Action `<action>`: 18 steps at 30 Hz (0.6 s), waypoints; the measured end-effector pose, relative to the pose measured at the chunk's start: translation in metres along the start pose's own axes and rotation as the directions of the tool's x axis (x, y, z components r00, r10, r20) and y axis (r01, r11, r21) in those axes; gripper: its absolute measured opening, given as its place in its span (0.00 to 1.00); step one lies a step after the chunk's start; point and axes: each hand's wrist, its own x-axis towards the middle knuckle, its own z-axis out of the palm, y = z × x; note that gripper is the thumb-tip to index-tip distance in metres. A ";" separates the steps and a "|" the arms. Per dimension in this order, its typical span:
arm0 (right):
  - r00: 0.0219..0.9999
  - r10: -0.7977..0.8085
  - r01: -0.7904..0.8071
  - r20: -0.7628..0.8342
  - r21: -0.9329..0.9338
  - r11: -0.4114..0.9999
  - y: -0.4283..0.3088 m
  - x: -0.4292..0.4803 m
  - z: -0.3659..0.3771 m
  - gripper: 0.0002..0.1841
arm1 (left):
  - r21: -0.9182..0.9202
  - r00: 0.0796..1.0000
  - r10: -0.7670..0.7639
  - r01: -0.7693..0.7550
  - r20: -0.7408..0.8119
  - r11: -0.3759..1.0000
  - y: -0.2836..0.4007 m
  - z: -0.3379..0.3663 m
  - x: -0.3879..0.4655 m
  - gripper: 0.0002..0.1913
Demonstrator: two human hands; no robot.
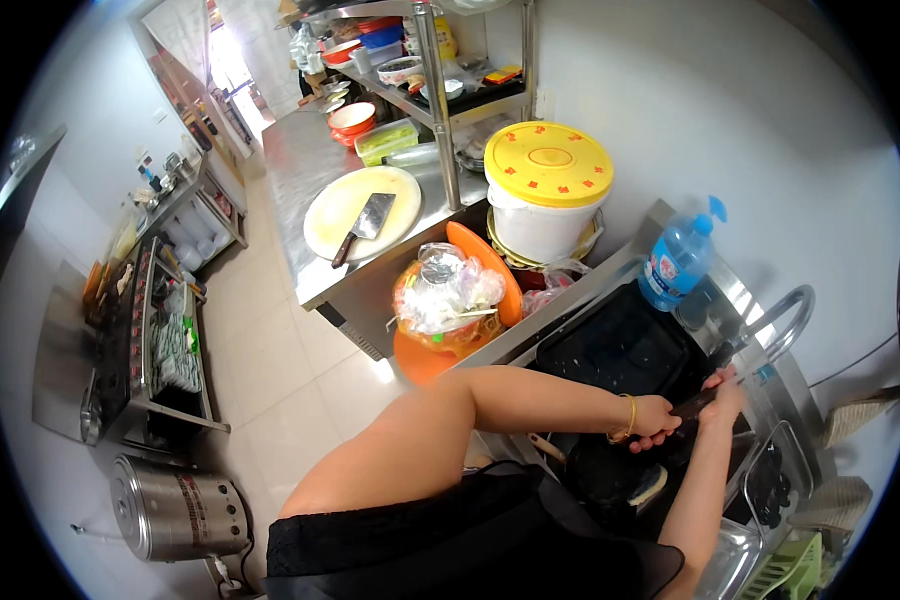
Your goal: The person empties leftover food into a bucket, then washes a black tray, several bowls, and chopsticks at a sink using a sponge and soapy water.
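Note:
Over a sink, my left hand, with a gold bracelet at the wrist, grips one end of a dark, elongated object. My right hand closes around its other end, just below the curved metal faucet. What the object is, I cannot tell. A black rectangular tray lies in the sink beyond my left forearm. Below my left hand sits a dark round pan with a light handle. A pale-edged sponge-like pad rests at the pan's edge.
A blue pump bottle stands behind the sink. Left of it are a yellow-lidded white bucket and an orange bin holding plastic waste. A cleaver lies on a round cutting board. A wire rack is at right.

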 end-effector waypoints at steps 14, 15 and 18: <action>0.963 0.034 -0.075 0.268 0.146 0.986 -0.011 0.003 -0.035 0.10 | -0.090 0.967 0.132 -0.114 0.220 0.989 0.007 -0.005 0.068 0.06; 0.934 0.015 -0.087 0.356 0.187 0.979 -0.019 -0.009 -0.026 0.16 | -0.104 0.967 0.156 -0.137 0.202 0.985 0.006 -0.007 0.074 0.08; 0.882 -0.005 0.000 0.471 0.010 1.000 -0.038 -0.038 -0.007 0.26 | -0.063 0.952 0.252 -0.245 0.174 0.968 0.014 -0.011 0.081 0.10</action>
